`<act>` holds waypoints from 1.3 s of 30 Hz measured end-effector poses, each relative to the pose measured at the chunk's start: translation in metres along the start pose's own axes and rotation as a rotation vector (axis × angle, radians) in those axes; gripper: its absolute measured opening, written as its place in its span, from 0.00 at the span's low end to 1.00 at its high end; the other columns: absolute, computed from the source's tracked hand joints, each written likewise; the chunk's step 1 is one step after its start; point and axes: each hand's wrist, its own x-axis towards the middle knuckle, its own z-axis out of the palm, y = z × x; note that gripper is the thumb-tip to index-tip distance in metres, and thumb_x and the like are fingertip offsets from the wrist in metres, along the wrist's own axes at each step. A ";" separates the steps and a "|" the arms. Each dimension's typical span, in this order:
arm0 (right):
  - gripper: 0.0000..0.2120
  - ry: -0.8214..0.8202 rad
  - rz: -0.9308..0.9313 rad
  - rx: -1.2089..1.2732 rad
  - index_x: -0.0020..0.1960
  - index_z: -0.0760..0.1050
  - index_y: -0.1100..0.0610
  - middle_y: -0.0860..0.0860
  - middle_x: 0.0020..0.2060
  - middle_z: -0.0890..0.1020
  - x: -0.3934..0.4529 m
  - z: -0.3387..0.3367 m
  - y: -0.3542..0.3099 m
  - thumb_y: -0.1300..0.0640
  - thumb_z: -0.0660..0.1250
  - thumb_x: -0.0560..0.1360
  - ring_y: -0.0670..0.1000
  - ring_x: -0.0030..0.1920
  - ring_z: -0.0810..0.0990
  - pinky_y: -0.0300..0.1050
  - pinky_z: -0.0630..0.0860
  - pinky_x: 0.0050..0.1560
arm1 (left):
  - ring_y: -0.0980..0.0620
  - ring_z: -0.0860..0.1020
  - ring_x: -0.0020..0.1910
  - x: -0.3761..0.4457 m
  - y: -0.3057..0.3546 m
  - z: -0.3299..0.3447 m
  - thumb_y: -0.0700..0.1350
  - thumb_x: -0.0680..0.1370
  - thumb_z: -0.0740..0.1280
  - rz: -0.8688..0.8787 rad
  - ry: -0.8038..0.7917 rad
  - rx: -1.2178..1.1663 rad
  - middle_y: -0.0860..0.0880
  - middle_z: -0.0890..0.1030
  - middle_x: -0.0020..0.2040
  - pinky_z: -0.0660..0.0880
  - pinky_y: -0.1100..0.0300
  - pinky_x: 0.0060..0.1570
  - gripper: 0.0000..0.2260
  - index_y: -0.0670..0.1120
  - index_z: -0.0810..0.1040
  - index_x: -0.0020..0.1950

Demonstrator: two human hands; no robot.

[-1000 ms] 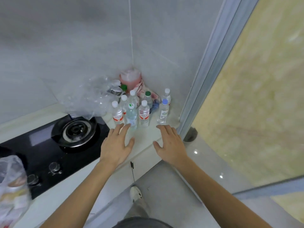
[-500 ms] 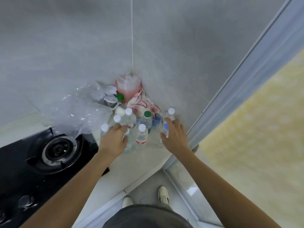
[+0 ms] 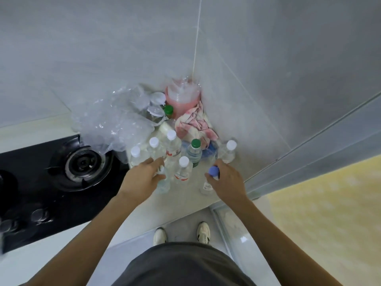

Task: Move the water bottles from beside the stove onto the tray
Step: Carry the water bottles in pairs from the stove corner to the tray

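Several clear water bottles stand in the counter corner right of the stove (image 3: 80, 164). My left hand (image 3: 142, 178) wraps a clear bottle (image 3: 164, 182) at the group's front left; its cap is hidden under my fingers. My right hand (image 3: 228, 182) grips the blue-capped bottle (image 3: 212, 172) at the front right. Between my hands stands a white-capped bottle with a red label (image 3: 182, 170). Behind it are a green-capped bottle (image 3: 194, 150) and more white-capped ones (image 3: 153, 147), one of them (image 3: 227, 151) by the right wall. No tray is in view.
Crumpled clear plastic (image 3: 111, 124) lies behind the burner. A pink container (image 3: 182, 96), a pink-and-white cloth (image 3: 193, 122) and small jars (image 3: 156, 106) fill the corner. Grey tiled walls close in behind and to the right. The counter edge (image 3: 177, 213) runs above my shoes.
Both hands have moved forward from the counter edge into the bottle group and closed on one bottle each. The view has tilted further down.
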 end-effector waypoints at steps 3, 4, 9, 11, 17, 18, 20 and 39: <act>0.14 -0.029 -0.063 0.022 0.47 0.71 0.53 0.45 0.37 0.73 -0.002 0.003 -0.002 0.48 0.74 0.77 0.51 0.38 0.72 0.46 0.66 0.40 | 0.44 0.81 0.42 -0.016 -0.003 0.007 0.51 0.80 0.73 -0.043 0.009 -0.051 0.53 0.78 0.47 0.73 0.53 0.37 0.09 0.51 0.76 0.57; 0.13 -0.045 -0.079 0.039 0.47 0.71 0.52 0.45 0.36 0.73 -0.004 0.006 -0.002 0.48 0.74 0.77 0.50 0.37 0.72 0.47 0.67 0.39 | 0.44 0.80 0.42 -0.020 -0.004 0.011 0.51 0.80 0.73 -0.053 0.007 -0.067 0.53 0.78 0.47 0.75 0.51 0.38 0.09 0.52 0.76 0.56; 0.13 -0.018 -0.209 0.120 0.53 0.75 0.50 0.45 0.47 0.77 -0.012 0.027 0.015 0.48 0.76 0.75 0.49 0.45 0.76 0.46 0.77 0.46 | 0.50 0.78 0.42 -0.029 -0.008 0.033 0.52 0.78 0.75 -0.062 0.096 -0.148 0.55 0.76 0.48 0.79 0.50 0.39 0.13 0.54 0.77 0.59; 0.21 -0.043 -0.194 0.162 0.60 0.75 0.48 0.47 0.56 0.74 -0.014 0.033 0.026 0.49 0.79 0.72 0.50 0.53 0.77 0.46 0.78 0.54 | 0.51 0.76 0.46 -0.034 -0.009 0.044 0.52 0.75 0.78 -0.051 0.106 -0.199 0.54 0.73 0.52 0.79 0.52 0.41 0.17 0.55 0.77 0.62; 0.34 -0.139 -0.022 0.426 0.67 0.70 0.37 0.43 0.64 0.77 -0.019 0.049 0.040 0.52 0.83 0.67 0.48 0.64 0.79 0.50 0.82 0.60 | 0.54 0.76 0.59 -0.042 -0.018 0.082 0.47 0.70 0.84 -0.178 0.061 -0.466 0.58 0.74 0.62 0.78 0.54 0.57 0.33 0.58 0.74 0.70; 0.34 -0.152 0.018 0.462 0.66 0.72 0.38 0.42 0.63 0.79 -0.017 0.054 0.041 0.50 0.82 0.65 0.48 0.63 0.80 0.54 0.83 0.61 | 0.55 0.77 0.60 -0.042 -0.019 0.089 0.46 0.69 0.84 -0.202 0.055 -0.508 0.58 0.75 0.62 0.78 0.54 0.58 0.33 0.60 0.74 0.69; 0.33 -0.181 0.060 0.483 0.65 0.74 0.41 0.43 0.59 0.83 -0.011 0.065 0.045 0.49 0.82 0.63 0.50 0.60 0.83 0.60 0.82 0.61 | 0.59 0.77 0.61 -0.041 -0.021 0.100 0.44 0.68 0.85 -0.240 0.041 -0.594 0.59 0.77 0.63 0.79 0.53 0.59 0.33 0.64 0.73 0.66; 0.23 -0.082 0.146 0.532 0.53 0.79 0.41 0.41 0.49 0.87 -0.044 0.068 0.027 0.57 0.85 0.66 0.40 0.48 0.87 0.40 0.84 0.50 | 0.49 0.85 0.56 -0.052 -0.028 0.085 0.46 0.67 0.86 -0.478 0.027 -0.964 0.50 0.87 0.55 0.82 0.51 0.57 0.24 0.50 0.82 0.60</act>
